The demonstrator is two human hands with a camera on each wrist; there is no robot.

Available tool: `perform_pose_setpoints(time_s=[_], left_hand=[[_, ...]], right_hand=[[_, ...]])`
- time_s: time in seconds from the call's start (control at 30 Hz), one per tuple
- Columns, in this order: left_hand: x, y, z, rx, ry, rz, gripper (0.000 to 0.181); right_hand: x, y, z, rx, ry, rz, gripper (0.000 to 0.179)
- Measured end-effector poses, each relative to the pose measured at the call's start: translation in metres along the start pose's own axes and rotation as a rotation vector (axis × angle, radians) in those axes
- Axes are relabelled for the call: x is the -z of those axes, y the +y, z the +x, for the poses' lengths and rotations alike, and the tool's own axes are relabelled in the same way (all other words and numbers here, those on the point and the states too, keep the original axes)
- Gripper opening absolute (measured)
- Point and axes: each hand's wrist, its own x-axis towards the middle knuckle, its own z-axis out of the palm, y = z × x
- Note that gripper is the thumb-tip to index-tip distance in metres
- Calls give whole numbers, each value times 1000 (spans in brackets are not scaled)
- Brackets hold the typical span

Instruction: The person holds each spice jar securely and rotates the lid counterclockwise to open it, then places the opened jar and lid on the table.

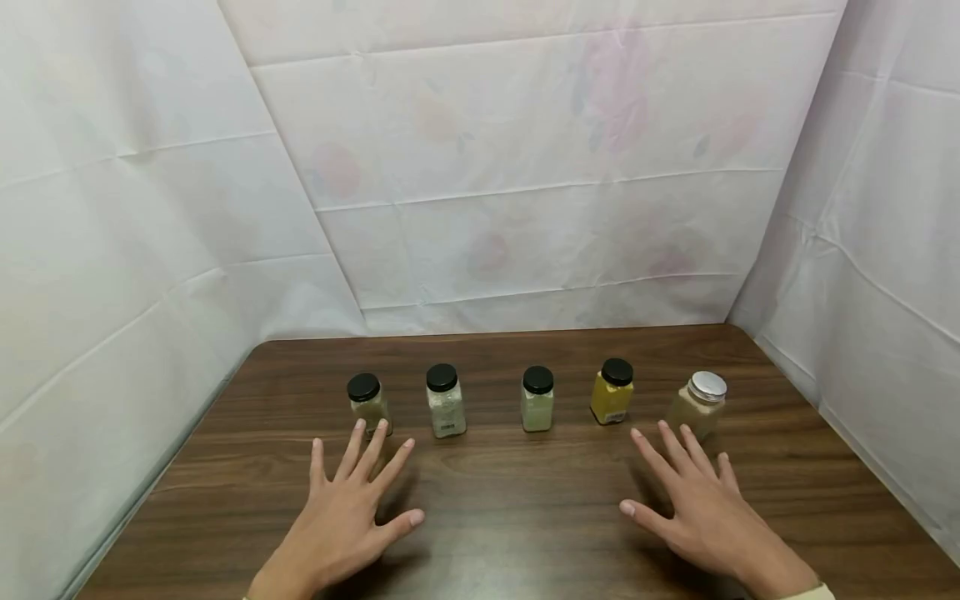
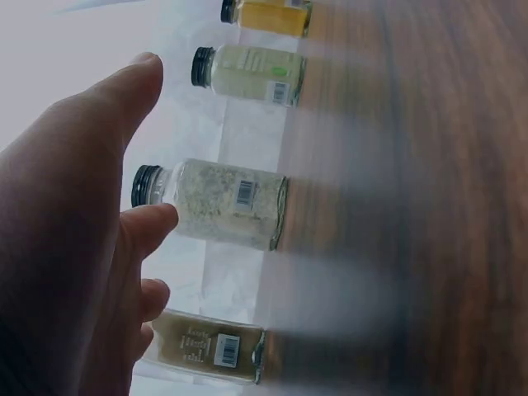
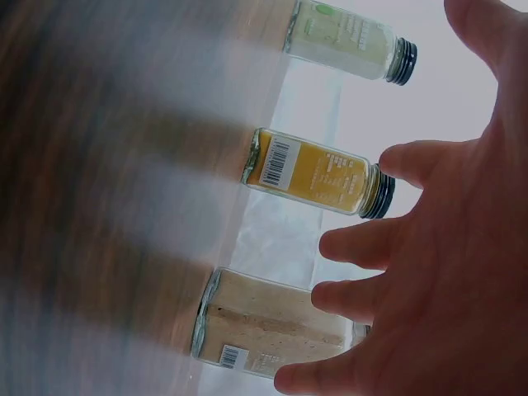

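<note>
Several glass spice jars stand upright in a row on the brown wooden table (image 1: 480, 508). At the left is a jar of brownish powder (image 1: 371, 410) with a black lid, then a jar of pale green flakes (image 1: 447, 410). A light green powder jar (image 1: 537, 408) stands mid-row, a yellow powder jar (image 1: 611, 397) right of it. Last comes a beige powder jar (image 1: 697, 408) with a silver lid. My left hand (image 1: 341, 521) is spread, holding nothing, in front of the brownish jar. My right hand (image 1: 701, 508), also spread with nothing held, is in front of the yellow and beige jars.
Pale floral cloth (image 1: 525, 167) hangs behind the table's far edge. More white cloth (image 1: 112, 250) drapes at the left, and another sheet (image 1: 892, 208) at the right. Barcode labels (image 2: 245, 194) show on the jars.
</note>
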Motion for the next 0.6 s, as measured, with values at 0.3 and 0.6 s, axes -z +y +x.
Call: perform_pose_setpoints(time_s=[0.3, 0.6], left_hand=[[-6, 4, 1, -31, -4, -11, 76], [-5, 17, 9, -75, -17, -6, 77]], right_hand=[[-1, -2, -2, 30, 10, 1, 76], [-3, -4, -2, 58, 29, 13, 75]])
